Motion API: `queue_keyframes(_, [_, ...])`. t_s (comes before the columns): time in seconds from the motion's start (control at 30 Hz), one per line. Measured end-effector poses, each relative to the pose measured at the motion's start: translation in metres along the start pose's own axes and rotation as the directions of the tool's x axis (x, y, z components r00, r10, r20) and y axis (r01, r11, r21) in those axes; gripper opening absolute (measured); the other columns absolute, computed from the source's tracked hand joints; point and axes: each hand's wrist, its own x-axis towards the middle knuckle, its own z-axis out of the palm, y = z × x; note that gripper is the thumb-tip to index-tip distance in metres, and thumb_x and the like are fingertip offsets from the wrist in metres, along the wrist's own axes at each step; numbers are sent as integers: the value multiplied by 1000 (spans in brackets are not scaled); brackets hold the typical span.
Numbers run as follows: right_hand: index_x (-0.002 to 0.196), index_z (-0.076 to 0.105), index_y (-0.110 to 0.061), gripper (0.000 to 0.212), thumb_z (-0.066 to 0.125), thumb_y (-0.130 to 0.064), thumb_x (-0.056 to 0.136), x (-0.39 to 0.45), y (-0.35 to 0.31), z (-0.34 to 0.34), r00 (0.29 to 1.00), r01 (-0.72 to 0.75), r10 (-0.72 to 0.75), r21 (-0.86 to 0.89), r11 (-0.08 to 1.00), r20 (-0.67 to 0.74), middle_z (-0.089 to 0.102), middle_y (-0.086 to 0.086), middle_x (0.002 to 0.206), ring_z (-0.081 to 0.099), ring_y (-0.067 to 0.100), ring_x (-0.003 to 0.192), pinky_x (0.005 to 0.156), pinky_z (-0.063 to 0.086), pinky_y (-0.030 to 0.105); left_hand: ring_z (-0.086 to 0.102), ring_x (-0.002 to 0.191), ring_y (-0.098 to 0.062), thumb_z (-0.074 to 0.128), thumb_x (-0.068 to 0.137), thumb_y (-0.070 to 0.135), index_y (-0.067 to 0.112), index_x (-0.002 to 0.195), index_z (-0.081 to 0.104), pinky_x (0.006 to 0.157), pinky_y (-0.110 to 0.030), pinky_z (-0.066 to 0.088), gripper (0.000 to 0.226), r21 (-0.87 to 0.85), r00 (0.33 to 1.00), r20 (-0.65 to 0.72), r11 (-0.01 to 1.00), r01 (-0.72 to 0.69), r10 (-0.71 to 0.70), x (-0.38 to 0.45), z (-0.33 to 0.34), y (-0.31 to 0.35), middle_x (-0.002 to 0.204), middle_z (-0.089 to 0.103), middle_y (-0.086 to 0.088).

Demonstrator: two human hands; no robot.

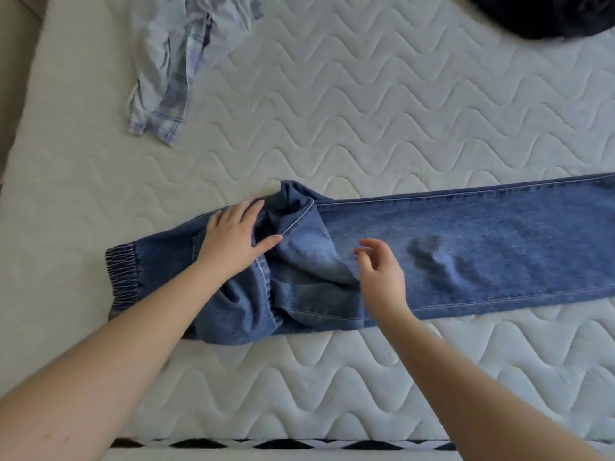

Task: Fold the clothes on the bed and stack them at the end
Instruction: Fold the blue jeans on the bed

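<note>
Blue jeans (466, 247) lie across the white quilted mattress (366, 111), legs folded together and running off the right edge, elastic waistband at the left. My left hand (233, 239) rests flat on the bunched seat of the jeans, fingers straight. My right hand (379, 274) hovers just above the upper leg with loosely curled fingers and holds nothing. A crumpled pale blue plaid shirt (176, 61) lies at the far left of the mattress.
A black garment (539, 15) sits at the top right corner. The mattress's near edge has a black-and-white patterned band (283, 444). A beige surface (16, 61) borders the mattress on the left.
</note>
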Motion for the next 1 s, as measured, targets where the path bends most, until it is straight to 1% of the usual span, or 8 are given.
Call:
queue_keyframes(0.1, [105, 60, -37, 20, 54, -20, 97, -35, -12, 36, 983, 169, -163, -72, 983, 89, 67, -21, 99, 60, -7, 91, 75, 43, 5, 43, 131, -24, 29, 84, 78, 25, 143, 42, 105, -47, 32, 80, -3, 994, 31, 994, 108, -108, -15, -2, -36, 142, 47, 1])
queue_keyframes(0.23, [124, 56, -31, 31, 60, -26, 94, -68, -11, 78, 906, 317, -241, -181, 931, 348, 61, -17, 116, 54, 3, 111, 98, 46, 29, 47, 125, -27, 58, 86, 61, 19, 133, 50, 100, -46, 41, 63, -246, 947, 261, 936, 252, -186, -31, -5, -72, 133, 52, -5])
queue_keyframes(0.37, [155, 19, -30, 95, 68, -60, 79, -90, 3, 108, 797, 511, -194, -468, 721, 572, 26, -6, 157, 20, 18, 143, 119, 18, 41, 60, 102, -21, 64, 89, 46, 16, 107, 59, 84, -35, 47, 36, -453, 930, 276, 820, 349, -243, -45, -7, -77, 107, 65, 2])
queue_keyframes(0.47, [156, 7, -30, 111, 64, -73, 72, -101, 7, 118, 835, 479, -187, -517, 709, 517, 13, -9, 162, 4, 17, 150, 121, -1, 44, 59, 109, -12, 66, 85, 50, 23, 116, 59, 92, -31, 47, 42, -608, 922, 290, 694, 385, -257, -53, -15, -71, 116, 65, 11])
queue_keyframes(0.6, [152, 22, -29, 98, 67, -68, 75, -95, -14, 112, 931, 98, 35, -342, 934, 363, 44, -9, 145, 26, 15, 142, 121, 7, 43, 49, 127, -7, 71, 83, 48, 24, 138, 50, 110, -35, 40, 64, -709, 937, 291, 614, 347, -193, -70, -38, -52, 137, 54, 12])
queue_keyframes(0.7, [117, 58, -22, 50, 73, -52, 79, -89, -29, 85, 927, 167, 3, -418, 893, 376, 67, -1, 107, 56, 23, 111, 104, 38, 40, 64, 102, 3, 71, 86, 38, 37, 106, 67, 96, -35, 52, 20, -793, 969, 228, 561, 239, -91, -91, -62, -35, 106, 71, 19])
queue_keyframes(0.77, [97, 63, -18, 30, 76, -39, 80, -95, -39, 59, 899, 176, -18, -322, 930, 438, 69, -1, 87, 62, 21, 90, 83, 49, 32, 66, 94, 3, 72, 85, 35, 39, 99, 68, 89, -29, 53, 15, -809, 977, 208, 551, 205, -58, -106, -81, -27, 98, 72, 20])
queue_keyframes(1.0, [76, 50, -38, 28, 78, -41, 79, -132, -78, -44, 864, 352, -106, -440, 826, 492, 57, -15, 68, 53, -7, 66, 59, 39, 12, 57, 108, 10, 80, 80, 17, 42, 110, 61, 89, -3, 38, 44, -830, 999, 41, 557, 25, 16, -142, -144, 25, 111, 66, 22])
